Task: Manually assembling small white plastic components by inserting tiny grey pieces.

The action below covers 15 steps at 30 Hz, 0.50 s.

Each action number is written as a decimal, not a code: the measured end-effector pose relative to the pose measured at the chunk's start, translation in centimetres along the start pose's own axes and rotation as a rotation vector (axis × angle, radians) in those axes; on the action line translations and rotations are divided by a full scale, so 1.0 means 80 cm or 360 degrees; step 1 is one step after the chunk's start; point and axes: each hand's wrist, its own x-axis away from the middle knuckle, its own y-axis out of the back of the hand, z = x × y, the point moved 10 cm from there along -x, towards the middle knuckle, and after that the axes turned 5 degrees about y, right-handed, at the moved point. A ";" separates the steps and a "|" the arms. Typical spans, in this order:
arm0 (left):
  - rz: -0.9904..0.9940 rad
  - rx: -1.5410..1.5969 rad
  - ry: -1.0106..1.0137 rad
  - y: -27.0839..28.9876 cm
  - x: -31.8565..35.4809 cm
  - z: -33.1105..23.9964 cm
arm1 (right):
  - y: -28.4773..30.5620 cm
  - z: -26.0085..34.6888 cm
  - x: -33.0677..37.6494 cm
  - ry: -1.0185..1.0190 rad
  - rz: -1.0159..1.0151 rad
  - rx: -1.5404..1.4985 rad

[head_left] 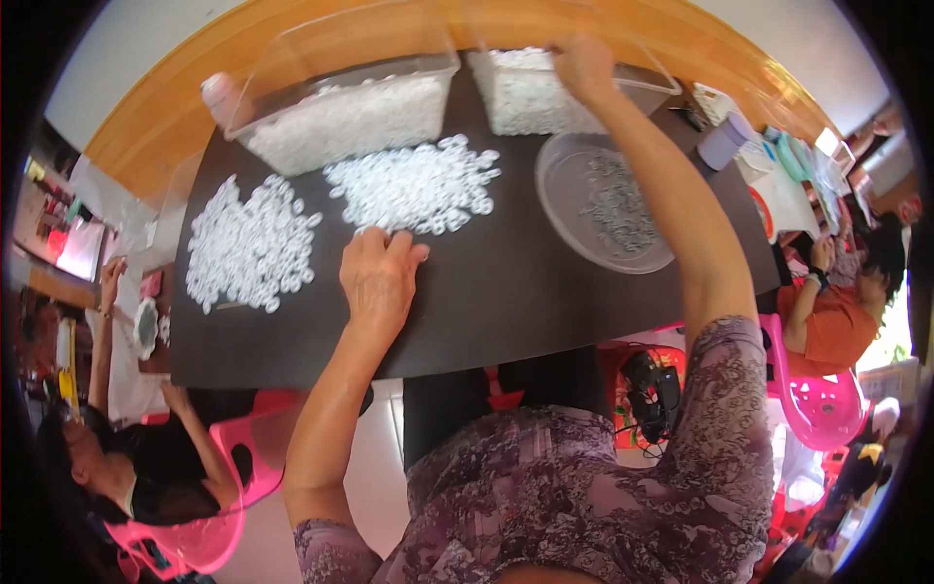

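My left hand (377, 277) lies palm down on the dark table, its thumb held apart from the fingers. Its fingertips touch the near edge of a pile of small white plastic rings (413, 187). My right arm reaches far forward, and my right hand (586, 70), slightly blurred, is over the right clear plastic bin (530, 105) of white pieces. Its fingers are curled in; whatever they may hold is hidden. Below that forearm sits a round clear tray (562, 200) with small grey metal pieces (623, 209), partly covered by the arm.
Another pile of white rings (251, 243) lies at the left. A larger clear bin (350, 117) full of white pieces stands behind the middle pile, beside a pale bottle (222, 95). A lidded purple container (725, 141) is at the right edge. People sit on pink chairs at both sides.
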 end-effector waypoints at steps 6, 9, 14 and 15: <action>0.0192 -0.0051 -0.0206 -0.042 0.000 -0.029 | 0.033 0.002 0.021 -0.0060 -0.0101 -0.0059; 0.0245 -0.0263 -0.0333 -0.053 -0.003 -0.039 | 0.067 0.002 0.044 -0.0147 -0.0075 -0.0170; 0.0277 -0.0361 -0.0427 -0.052 0.004 -0.042 | 0.102 0.041 0.122 0.0125 0.0006 -0.0521; 0.0285 -0.0371 -0.0449 -0.053 0.006 -0.045 | 0.099 0.040 0.144 0.0163 0.0075 -0.0554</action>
